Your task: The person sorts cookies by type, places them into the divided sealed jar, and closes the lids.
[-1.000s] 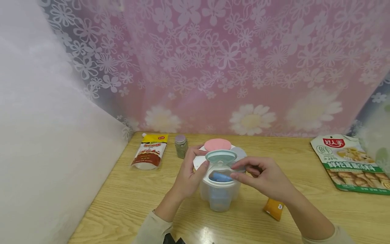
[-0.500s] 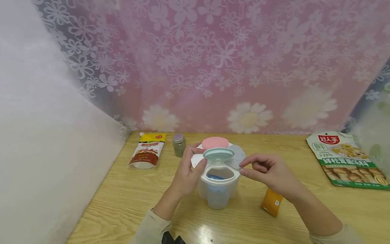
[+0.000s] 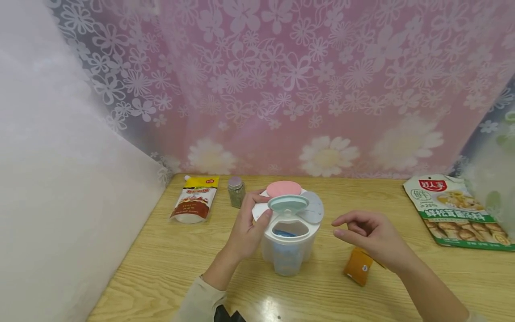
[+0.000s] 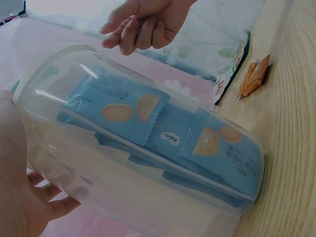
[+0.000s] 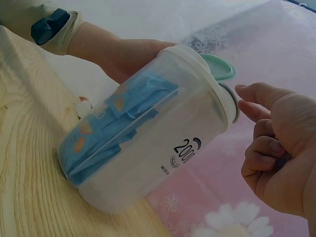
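Observation:
A translucent storage container [image 3: 287, 261] with a white lid stands on the wooden table. Its green flap [image 3: 288, 203] is raised over an opening, while the pink flap [image 3: 284, 188] and grey flap [image 3: 312, 207] lie down. Through the wall, blue biscuit packets [image 4: 128, 106] show in one compartment; the compartment beside it [image 5: 163, 163] shows no packets. My left hand [image 3: 248, 223] grips the container's upper left side, thumb near the raised flap. To the right, apart from the container, my right hand [image 3: 370, 237] hovers with loosely curled fingers and nothing in them.
A small orange packet [image 3: 358, 267] lies under my right hand's side. At the back left are a yellow-and-brown pouch [image 3: 194, 200] and a jar of dried herbs [image 3: 236, 192]. A green-and-white seasoning bag [image 3: 458, 212] lies far right. A floral curtain [image 3: 257, 89] hangs behind.
My right hand has drawn away from the opening to the right. The blue packet in the opening has dropped lower inside. My left hand keeps its grip.

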The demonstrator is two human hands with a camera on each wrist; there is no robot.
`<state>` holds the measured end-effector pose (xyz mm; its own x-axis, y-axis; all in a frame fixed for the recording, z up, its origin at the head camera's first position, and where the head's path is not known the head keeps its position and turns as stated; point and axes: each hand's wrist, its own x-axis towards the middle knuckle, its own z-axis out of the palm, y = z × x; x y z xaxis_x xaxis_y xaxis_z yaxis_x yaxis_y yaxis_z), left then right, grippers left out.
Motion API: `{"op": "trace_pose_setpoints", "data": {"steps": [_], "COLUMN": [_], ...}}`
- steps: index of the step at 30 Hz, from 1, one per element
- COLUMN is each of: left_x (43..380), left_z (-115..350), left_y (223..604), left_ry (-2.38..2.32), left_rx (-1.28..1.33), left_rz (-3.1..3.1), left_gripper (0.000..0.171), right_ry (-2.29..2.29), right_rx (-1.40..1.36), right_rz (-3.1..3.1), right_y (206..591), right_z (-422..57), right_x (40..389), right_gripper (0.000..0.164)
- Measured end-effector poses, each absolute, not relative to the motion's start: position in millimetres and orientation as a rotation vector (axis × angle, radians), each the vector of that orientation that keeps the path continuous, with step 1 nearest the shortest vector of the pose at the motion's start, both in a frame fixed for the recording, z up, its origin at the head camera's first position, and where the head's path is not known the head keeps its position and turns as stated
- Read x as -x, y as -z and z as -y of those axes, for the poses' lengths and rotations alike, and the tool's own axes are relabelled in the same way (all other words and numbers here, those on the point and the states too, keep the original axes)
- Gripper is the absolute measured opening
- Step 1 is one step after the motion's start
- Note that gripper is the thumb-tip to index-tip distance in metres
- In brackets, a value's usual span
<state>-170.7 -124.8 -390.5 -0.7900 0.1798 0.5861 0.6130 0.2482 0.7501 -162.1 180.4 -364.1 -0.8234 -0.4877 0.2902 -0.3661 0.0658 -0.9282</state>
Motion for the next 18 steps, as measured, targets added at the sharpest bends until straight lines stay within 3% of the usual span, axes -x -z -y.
{"op": "trace_pose_setpoints", "data": {"steps": [10, 18], "left_x": [168.3, 164.6], "left_z": [125.8, 124.2], "left_y": [391.4, 387.2], "left_ry": [1.590, 1.615], "left_rx": [0.722, 0.674], "left_rz": [2.157, 2.189], "left_gripper": [0.023, 0.022], "right_ry": [1.822, 1.870], "right_rx": [0.701, 0.810], "right_rz": [-2.464, -2.475], "right_y": [363.3, 356.3], "right_z": [-173.1, -145.2], "right_x": [160.4, 161.8], "right_gripper": [0.021, 0.031]}}
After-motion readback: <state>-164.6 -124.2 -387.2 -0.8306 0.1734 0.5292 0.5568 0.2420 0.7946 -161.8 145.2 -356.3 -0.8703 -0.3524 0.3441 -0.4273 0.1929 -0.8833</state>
